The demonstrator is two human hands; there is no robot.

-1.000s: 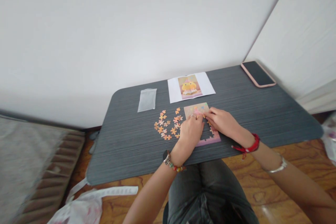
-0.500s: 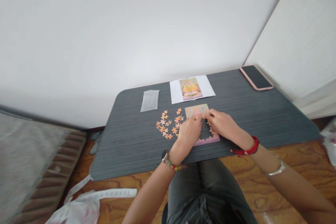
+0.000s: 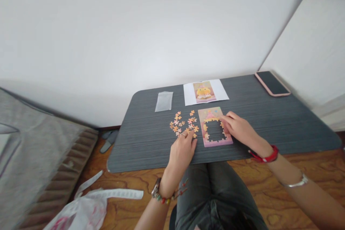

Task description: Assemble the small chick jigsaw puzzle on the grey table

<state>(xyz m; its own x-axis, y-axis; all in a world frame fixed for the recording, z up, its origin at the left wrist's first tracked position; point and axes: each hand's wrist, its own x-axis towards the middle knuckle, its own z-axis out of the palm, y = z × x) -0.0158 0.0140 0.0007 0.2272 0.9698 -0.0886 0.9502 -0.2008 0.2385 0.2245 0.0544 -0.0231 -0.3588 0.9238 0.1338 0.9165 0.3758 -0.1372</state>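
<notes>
Resting on the right edge of the puzzle [image 3: 215, 127], the right hand [image 3: 238, 129] lies near the middle of the frame with its fingers loosely curled and their tips touching the assembled border; its grip closes on nothing that shows. The puzzle is a pink rectangle lying flat on the dark striped surface [image 3: 283, 122], its frame of pieces joined around a bare hole in the middle where the surface shows through. A red band sits on that wrist, with a silver bangle further down the forearm toward the lower right.

The left hand [image 3: 183, 147] lies just left of the puzzle, palm down, with its fingertips at the near edge of the loose pieces [image 3: 183, 124]. Its fingers bend slightly, and whether they pinch a piece cannot be told from this view. The loose pieces, orange and pink, are scattered in a small cluster on the surface, just beside the puzzle's left side. A beaded bracelet and a watch show on that wrist at the lower middle of the frame.

Further up the surface, a reference sheet [image 3: 206, 92] with a yellow figure printed on it lies just above the puzzle. To its left lies a clear plastic bag [image 3: 164, 101]. A phone [image 3: 272, 83] in a pink case lies face up at the surface's upper right corner, well apart from the hands. On the wooden floor at the lower left lies a white bag [image 3: 81, 212].
</notes>
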